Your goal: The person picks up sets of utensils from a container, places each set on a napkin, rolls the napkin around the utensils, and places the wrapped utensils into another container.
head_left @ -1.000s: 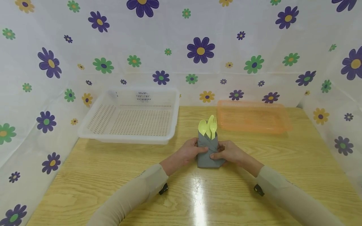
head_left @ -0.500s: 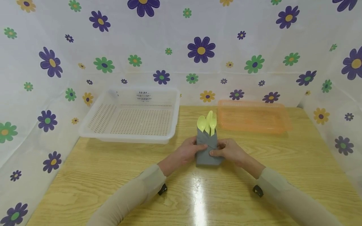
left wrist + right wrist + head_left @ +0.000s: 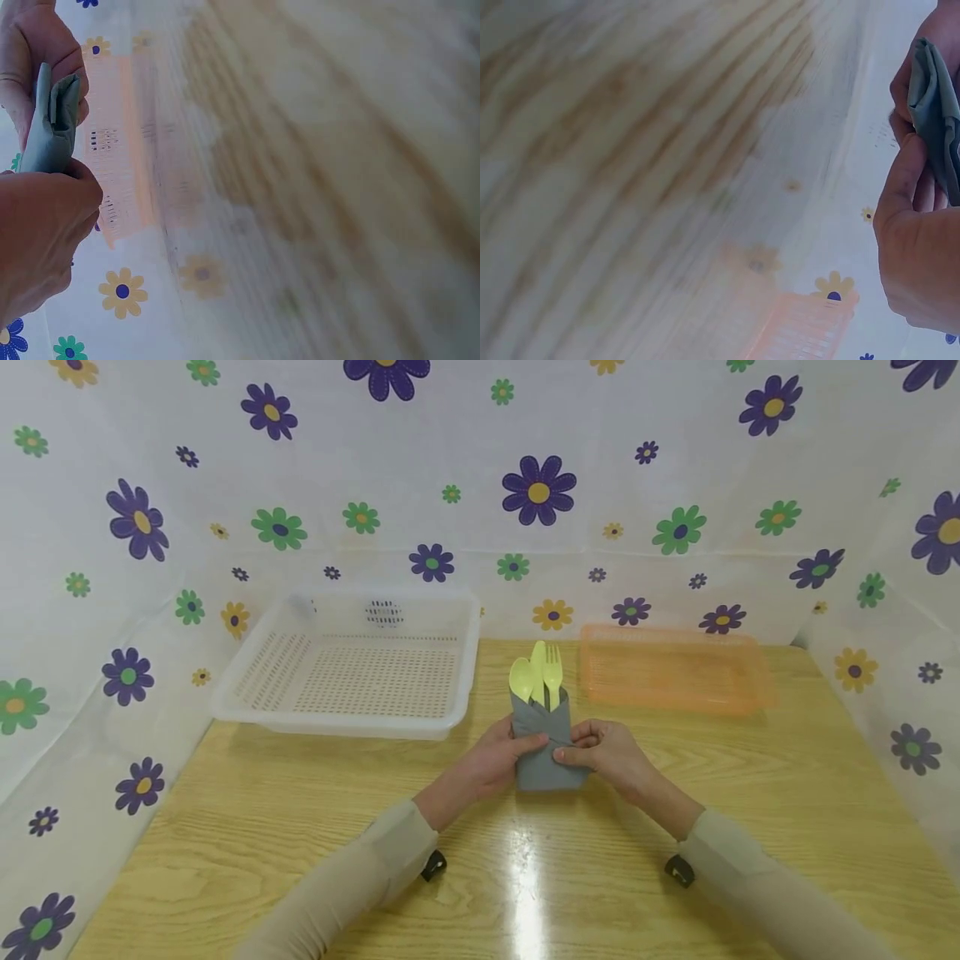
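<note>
A grey folded napkin [image 3: 542,772] forms a pocket, held upright between both hands. Out of its top stick a yellow-green spoon [image 3: 521,677], a knife [image 3: 537,662] and a fork [image 3: 553,674]. On its left edge my left hand [image 3: 489,762] grips it, thumb across the front. My right hand [image 3: 617,760] pinches the right edge, thumb in front and fingers partly behind. In the left wrist view the napkin's folded bottom [image 3: 54,135] shows between the two hands. The right wrist view shows the napkin's layers [image 3: 934,112] too; the cutlery is hidden there.
A white perforated basket [image 3: 345,727] stands at the back left of the wooden table [image 3: 315,802]. At the back right lies a shallow orange basket [image 3: 675,700]. Flower-patterned sheeting [image 3: 465,527] rises behind and along both sides.
Both hands have raised the napkin with its cutlery slightly up the view and a little to the left. It also tilts slightly more leftward. Neither hand has let go.
</note>
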`<state>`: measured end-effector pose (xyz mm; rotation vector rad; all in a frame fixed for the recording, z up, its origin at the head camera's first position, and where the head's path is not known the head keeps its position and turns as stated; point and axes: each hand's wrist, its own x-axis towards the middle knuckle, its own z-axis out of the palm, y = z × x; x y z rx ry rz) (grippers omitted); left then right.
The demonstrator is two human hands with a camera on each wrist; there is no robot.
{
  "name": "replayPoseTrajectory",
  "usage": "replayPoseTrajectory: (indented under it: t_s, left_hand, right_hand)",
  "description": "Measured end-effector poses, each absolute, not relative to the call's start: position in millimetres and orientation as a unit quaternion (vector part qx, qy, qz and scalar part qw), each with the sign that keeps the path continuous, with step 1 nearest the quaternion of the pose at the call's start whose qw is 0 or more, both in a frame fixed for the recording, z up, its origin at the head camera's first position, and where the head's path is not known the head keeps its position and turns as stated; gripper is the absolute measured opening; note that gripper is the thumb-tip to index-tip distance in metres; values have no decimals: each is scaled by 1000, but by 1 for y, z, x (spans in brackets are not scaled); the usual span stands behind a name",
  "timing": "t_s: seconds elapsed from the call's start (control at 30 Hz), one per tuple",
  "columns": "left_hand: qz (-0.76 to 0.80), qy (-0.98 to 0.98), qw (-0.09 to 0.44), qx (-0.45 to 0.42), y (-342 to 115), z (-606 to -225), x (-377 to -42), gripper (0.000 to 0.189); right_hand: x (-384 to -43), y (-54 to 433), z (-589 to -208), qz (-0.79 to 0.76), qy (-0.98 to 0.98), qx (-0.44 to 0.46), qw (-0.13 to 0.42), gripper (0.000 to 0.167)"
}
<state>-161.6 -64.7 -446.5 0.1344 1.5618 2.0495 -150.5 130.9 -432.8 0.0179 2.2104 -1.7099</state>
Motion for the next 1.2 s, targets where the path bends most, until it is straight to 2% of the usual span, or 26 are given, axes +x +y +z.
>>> replayPoseTrajectory:
  t_s: [0.33,0.73,1.03,1.2]
  left_hand:
    - [766,600,228,25,-60,-441,-155,46]
    - [782,601,165,6,-55,-439,-147,49]
    - [784,604,143,-29,-53,-438,-145,49]
    - [793,591,139,-39,-53,-438,-144,46]
  right_hand:
    - [-146,130,-428,-623,765,4,163,24]
    - [-137,124,-422,-625,773,6,108,24]
    - [-129,114,-426,-530,846,-52,-9,18]
    - [-126,110,-425,-516,853,-71,-34,12]
